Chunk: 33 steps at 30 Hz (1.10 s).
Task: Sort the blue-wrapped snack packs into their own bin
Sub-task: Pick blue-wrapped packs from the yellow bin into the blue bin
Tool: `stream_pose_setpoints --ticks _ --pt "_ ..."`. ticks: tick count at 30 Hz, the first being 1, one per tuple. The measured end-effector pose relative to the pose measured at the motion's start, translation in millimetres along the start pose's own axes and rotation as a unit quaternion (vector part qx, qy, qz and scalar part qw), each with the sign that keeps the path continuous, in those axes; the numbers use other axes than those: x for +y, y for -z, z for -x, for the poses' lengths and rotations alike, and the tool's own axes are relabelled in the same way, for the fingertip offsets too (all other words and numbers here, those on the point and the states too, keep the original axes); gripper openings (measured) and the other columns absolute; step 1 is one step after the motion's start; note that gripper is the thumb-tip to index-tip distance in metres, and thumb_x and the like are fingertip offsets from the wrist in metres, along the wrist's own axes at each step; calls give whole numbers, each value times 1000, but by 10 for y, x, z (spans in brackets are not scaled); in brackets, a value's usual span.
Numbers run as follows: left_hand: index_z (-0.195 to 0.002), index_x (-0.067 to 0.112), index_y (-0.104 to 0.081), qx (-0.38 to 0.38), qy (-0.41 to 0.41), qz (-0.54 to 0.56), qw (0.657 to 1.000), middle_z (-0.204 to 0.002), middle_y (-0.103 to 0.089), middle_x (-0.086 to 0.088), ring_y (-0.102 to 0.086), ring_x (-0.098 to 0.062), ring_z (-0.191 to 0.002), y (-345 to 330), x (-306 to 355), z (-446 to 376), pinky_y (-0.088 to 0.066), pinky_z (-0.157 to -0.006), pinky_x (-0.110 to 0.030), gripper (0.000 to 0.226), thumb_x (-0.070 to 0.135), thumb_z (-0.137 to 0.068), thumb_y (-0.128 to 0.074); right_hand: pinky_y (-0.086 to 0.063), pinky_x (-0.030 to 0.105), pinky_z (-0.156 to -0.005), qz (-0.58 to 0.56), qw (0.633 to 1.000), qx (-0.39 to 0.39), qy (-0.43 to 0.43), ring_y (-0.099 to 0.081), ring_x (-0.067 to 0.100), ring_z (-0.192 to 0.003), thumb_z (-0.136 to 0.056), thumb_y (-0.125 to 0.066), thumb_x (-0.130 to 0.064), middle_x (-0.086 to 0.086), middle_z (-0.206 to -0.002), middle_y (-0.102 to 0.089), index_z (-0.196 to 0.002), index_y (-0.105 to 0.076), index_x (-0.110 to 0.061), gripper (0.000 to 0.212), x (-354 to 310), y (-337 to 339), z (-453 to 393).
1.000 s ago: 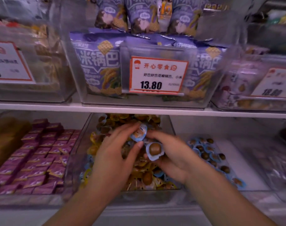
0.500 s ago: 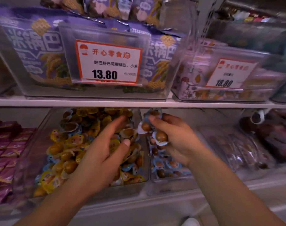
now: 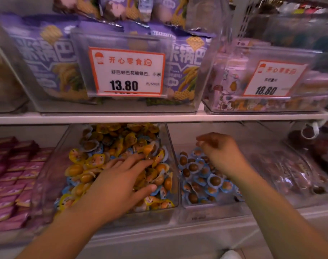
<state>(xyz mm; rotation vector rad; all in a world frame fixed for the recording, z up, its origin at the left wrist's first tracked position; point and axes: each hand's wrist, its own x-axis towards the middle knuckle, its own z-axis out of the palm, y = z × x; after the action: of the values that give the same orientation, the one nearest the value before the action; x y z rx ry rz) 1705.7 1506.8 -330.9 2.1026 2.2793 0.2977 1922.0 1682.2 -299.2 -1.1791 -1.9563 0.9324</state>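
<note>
- Two clear bins sit side by side on the lower shelf, set up so one snack colour can be split from the other: the mixed bin on the left holds mostly yellow-wrapped packs with blue ones scattered among them, while the blue bin on the right holds only blue-wrapped snack packs.
- Above them, a tub of purple bags carries a price card reading 13.80; maroon packs fill the neighbouring tray at far left.
- Left hand lies flat on the mixed heap, fingers straight and spread, thumb out to the side, apparently raking through for the next blue wrapper; it grips nothing.
- Right hand hovers over the blue bin, fingers loosely bent and apart with nothing visible between them, a pose that fits a pack just let go, though motion blur softens the fingertips.
- Several blue wrappers peek out along the mixed bin's front and left edges, so the sorting looks unfinished.
</note>
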Motion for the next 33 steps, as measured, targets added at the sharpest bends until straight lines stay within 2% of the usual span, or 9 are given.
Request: stream_pose_setpoints --ticks 3,7,11,14,17,20,24,28,33 --pt "-122 39 -62 45 1 -23 999 -135 -55 12 -62 -17 -111 45 -42 44 -41 -103 -40 53 67 -85 -36 -51 21 -87 -39 993 39 107 -67 6 -94 -90 -58 -11 -10 -95 -73 -92 -71 -26 19 -300 -248 132" --pt "-105 34 -69 97 28 -39 994 -112 -67 9 -68 -21 -90 147 -151 117 -48 -92 -39 35 52 -85 -45 -45 28 -98 161 947 -31 275 -60 13 -104 -85 -55 -30 -5 -104 -71 -105 -72 -26 27 -583 -545 267" --pt "-102 32 -69 101 83 -50 990 -101 -69 9 -66 -24 -88 201 -328 204 -46 -94 -42 42 55 -86 -38 -4 52 -120 408 870 -120 251 -29 24 -142 -89 -52 -36 -1 -139 -54 -132 -55 -29 44 -551 -745 179" --pt "-100 33 -67 106 98 -52 988 -103 -67 10 -63 -22 -91 206 -393 232 -41 -98 -41 43 58 -85 -35 14 53 -117 450 854 -159 208 -1 24 -152 -82 -42 -47 4 -161 -27 -151 -30 -31 72 -503 -814 67" --pt "-112 35 -63 87 64 -40 993 -127 -61 12 -58 -18 -112 180 -443 255 -33 -108 -40 45 57 -88 -33 22 49 -113 486 827 -196 204 9 26 -151 -69 -31 -55 3 -164 -17 -154 -14 -37 88 -504 -856 -41" --pt "-132 36 -53 74 30 7 997 -149 -44 13 -41 -12 -137 163 -447 250 -22 -117 -43 53 57 -93 -25 27 45 -108 492 817 -215 208 11 27 -151 -70 -41 -55 6 -161 -28 -152 -14 -43 87 -488 -866 -80" --pt "-136 37 -50 101 52 29 993 -136 -54 15 -53 -11 -123 188 -363 93 -25 -115 -40 55 58 -96 -18 21 43 -113 470 829 -203 224 4 26 -151 -74 -49 -59 3 -150 -44 -144 -29 -48 74 -469 -808 -52" --pt "-141 36 -39 53 69 -8 996 -140 -48 8 -55 -21 -119 50 -283 -53 -35 -107 -42 58 60 -93 -17 13 42 -117 445 835 -216 242 -14 21 -148 -75 -54 -50 1 -144 -49 -137 -42 -45 64 -510 -773 -8" --pt "-150 33 -28 16 75 5 997 -159 -30 5 -48 -24 -129 -16 -335 -169 -28 -109 -41 80 64 -79 -11 10 54 -117 471 817 -235 235 -15 26 -148 -80 -57 -44 6 -146 -45 -146 -31 -45 71 -553 -803 7"
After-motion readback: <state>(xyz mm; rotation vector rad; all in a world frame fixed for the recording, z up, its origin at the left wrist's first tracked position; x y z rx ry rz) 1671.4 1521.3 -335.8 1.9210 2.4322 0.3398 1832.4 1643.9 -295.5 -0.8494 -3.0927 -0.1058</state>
